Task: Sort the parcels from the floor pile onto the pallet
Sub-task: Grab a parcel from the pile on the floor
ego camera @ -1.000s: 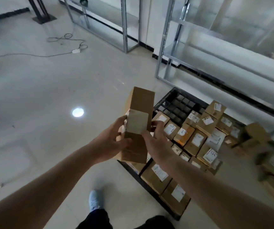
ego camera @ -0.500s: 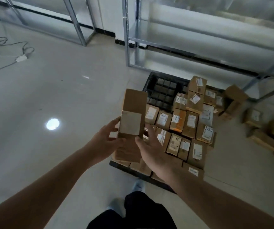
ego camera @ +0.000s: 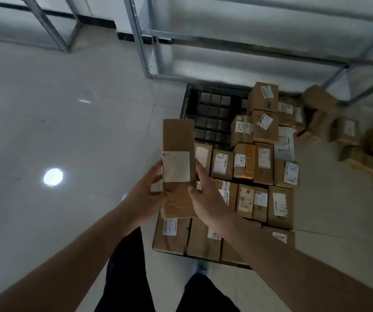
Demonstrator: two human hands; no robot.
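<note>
I hold a long brown cardboard parcel (ego camera: 177,140) with a pale blank label between both hands, above the near left part of the black plastic pallet (ego camera: 212,109). My left hand (ego camera: 146,194) grips its left side. On its right side, my right hand (ego camera: 205,199) grips it with the thumb across the front. Several labelled parcels (ego camera: 263,163) cover most of the pallet; its far left grid is bare. The floor pile of parcels (ego camera: 347,134) lies to the right of the pallet.
Metal shelving racks (ego camera: 149,39) stand right behind the pallet and at the far left. Glossy pale floor spreads to the left, with a bright light reflection (ego camera: 53,176). My legs and one shoe (ego camera: 201,269) are at the pallet's near edge.
I have walked up to the pallet and turned to face it squarely; it now lies straight ahead and closer. The parcel stays gripped in both hands in the same pose.
</note>
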